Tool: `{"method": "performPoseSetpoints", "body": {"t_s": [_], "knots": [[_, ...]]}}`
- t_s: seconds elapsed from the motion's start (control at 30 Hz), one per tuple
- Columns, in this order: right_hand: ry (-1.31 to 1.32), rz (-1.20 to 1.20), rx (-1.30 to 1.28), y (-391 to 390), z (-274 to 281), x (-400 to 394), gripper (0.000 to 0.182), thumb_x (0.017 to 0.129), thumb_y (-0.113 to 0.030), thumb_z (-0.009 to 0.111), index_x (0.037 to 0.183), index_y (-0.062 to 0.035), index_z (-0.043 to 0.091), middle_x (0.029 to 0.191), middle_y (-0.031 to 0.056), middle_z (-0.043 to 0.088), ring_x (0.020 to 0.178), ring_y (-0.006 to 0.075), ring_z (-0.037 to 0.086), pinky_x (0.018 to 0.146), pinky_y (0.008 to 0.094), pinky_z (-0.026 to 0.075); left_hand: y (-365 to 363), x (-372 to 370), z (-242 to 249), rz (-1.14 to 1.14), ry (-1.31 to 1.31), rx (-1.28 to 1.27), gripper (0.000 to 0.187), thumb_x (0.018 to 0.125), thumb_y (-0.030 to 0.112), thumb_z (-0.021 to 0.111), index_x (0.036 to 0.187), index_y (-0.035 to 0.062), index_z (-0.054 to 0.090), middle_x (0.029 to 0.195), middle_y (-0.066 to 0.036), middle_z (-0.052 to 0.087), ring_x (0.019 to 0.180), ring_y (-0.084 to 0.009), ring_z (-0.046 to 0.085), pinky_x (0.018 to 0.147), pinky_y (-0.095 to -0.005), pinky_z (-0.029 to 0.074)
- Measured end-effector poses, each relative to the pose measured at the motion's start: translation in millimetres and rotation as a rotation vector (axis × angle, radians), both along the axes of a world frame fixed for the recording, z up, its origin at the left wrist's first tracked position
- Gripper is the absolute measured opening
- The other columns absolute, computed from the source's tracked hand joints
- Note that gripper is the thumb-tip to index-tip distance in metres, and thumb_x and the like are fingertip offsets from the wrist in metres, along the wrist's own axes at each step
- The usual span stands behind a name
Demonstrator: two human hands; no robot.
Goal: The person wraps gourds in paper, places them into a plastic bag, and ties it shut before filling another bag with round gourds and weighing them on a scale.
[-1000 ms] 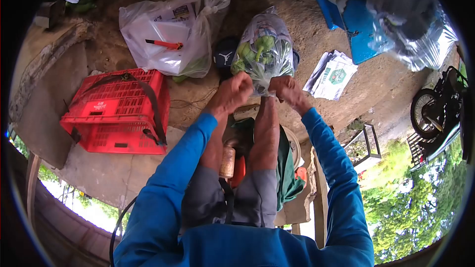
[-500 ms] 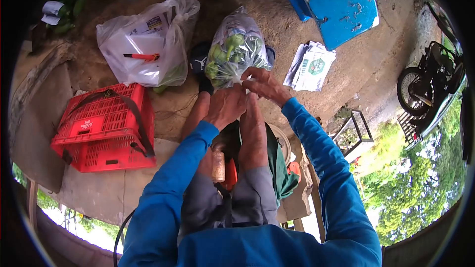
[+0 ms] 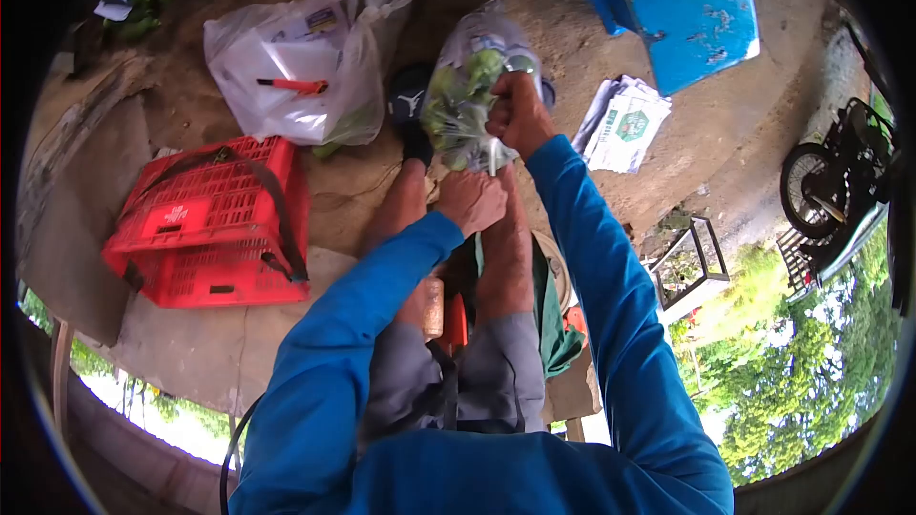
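A clear plastic bag of green vegetables, with some printed paper inside, stands on the ground between the feet. Its top is gathered toward me. My left hand is closed around the gathered neck of the bag, in front of the shins. Above it, my right hand is held against the bag's right side with its fingers curled. A narrow white strip shows between the two hands. Whatever the right fingers pinch is too small to make out.
A white plastic bag with an orange-red cutter on it lies left, beyond a red crate with a dark strap. To the right are printed packets, a worn blue panel and a parked motorcycle.
My right hand has moved up and away from the left, along the bag's side. The left hand still grips the neck, slightly lower. The whole view has shifted a little.
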State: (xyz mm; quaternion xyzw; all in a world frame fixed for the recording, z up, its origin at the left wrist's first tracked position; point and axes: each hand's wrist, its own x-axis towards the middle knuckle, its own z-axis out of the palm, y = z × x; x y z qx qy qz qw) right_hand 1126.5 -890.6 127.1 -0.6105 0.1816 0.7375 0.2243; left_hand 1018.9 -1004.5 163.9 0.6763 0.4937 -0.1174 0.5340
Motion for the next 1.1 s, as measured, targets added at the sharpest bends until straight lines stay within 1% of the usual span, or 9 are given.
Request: {"method": "performPoseSetpoints", "body": {"t_s": [0.1,0.23,0.33,0.4,0.5,0.6,0.77,0.97,1.1], "knots": [[0.052,-0.092,0.026,-9,-12,-4,0.024,0.085,-0.03,0.059,0.074,-0.0142,0.046,0.057,-0.003,0.024,0.047,0.0085,0.025,0.044,0.026,0.02,0,-6,-7,-0.012,0.006,-0.011,0.025,0.079,0.027,0.057,0.067,0.0089,0.069,0.07,-0.015,0.067,0.068,-0.0343,0.066,0.064,-0.0481,0.05],[-0.104,0.489,0.498,-17,13,17,0.025,0.088,-0.034,0.06,0.096,-0.0109,0.055,0.076,0.0012,0.047,0.051,0.009,0.041,0.049,0.0261,0.037,-18,-63,-27,0.017,-0.18,-0.159,0.023,0.081,0.029,0.058,0.085,0.0072,0.066,0.069,-0.013,0.064,0.065,-0.0322,0.064,0.06,-0.0444,0.049],[-0.585,0.907,0.68,-23,41,21,0.045,0.085,-0.034,0.066,0.111,0.0007,0.054,0.1,0.0139,0.061,0.072,0.0216,0.061,0.064,0.0341,0.049,-51,-124,-57,0.494,-0.358,-0.19,0.015,0.082,0.02,0.054,0.082,0.0061,0.061,0.08,-0.015,0.064,0.08,-0.0367,0.063,0.067,-0.0503,0.046],[-0.66,1.095,0.714,-32,45,11,0.05,0.085,-0.033,0.068,0.116,0.0012,0.051,0.109,0.0187,0.06,0.082,0.0273,0.063,0.07,0.0367,0.051,-72,-170,-96,0.764,-0.109,-0.509,0.02,0.084,0.021,0.053,0.095,0.0054,0.06,0.089,-0.019,0.063,0.092,-0.0379,0.061,0.075,-0.0503,0.045],[-0.654,1.311,0.859,-48,43,-16,0.056,0.081,-0.026,0.07,0.125,-0.0013,0.045,0.116,0.0204,0.055,0.101,0.0377,0.057,0.084,0.0434,0.049,-77,-227,-129,0.789,0.352,-0.184,0.036,0.086,0.032,0.054,0.105,0.0021,0.057,0.098,-0.024,0.062,0.098,-0.0404,0.059,0.083,-0.0485,0.046],[-0.876,1.403,1.081,-62,25,-30,0.057,0.079,-0.025,0.072,0.123,-0.0013,0.046,0.114,0.0197,0.056,0.103,0.0382,0.057,0.086,0.0429,0.047,-99,-280,-155,0.692,0.437,-0.353,0.052,0.084,0.042,0.056,0.118,0.0021,0.051,0.113,-0.024,0.058,0.11,-0.0406,0.055,0.091,-0.0474,0.044],[-0.868,1.349,0.831,-72,11,-22,0.06,0.073,-0.02,0.077,0.121,-0.002,0.046,0.112,0.0185,0.056,0.104,0.0379,0.057,0.087,0.0435,0.046,-75,-298,-174,0.474,0.811,-0.336,0.07,0.08,0.047,0.061,0.133,0.0054,0.041,0.135,-0.02,0.045,0.124,-0.0414,0.043,0.097,-0.0517,0.041],[-0.83,1.376,0.907,-72,1,-6,0.04,0.073,-0.014,0.077,0.101,-0.0003,0.053,0.097,0.0128,0.055,0.081,0.0299,0.056,0.07,0.0396,0.046,-100,-298,-213,0.417,0.773,-0.169,0.084,0.074,0.051,0.067,0.138,0.0065,0.038,0.139,-0.022,0.041,0.127,-0.0424,0.04,0.098,-0.0518,0.042],[-0.627,1.45,0.754,-50,15,1,0.029,0.072,-0.012,0.076,0.083,-0.0008,0.052,0.08,0.0091,0.05,0.062,0.0253,0.049,0.054,0.0369,0.039,-96,-288,-191,0.242,0.731,-0.156,0.075,0.073,0.055,0.067,0.127,0.0049,0.053,0.118,-0.024,0.06,0.107,-0.0383,0.06,0.092,-0.05,0.048]]}}
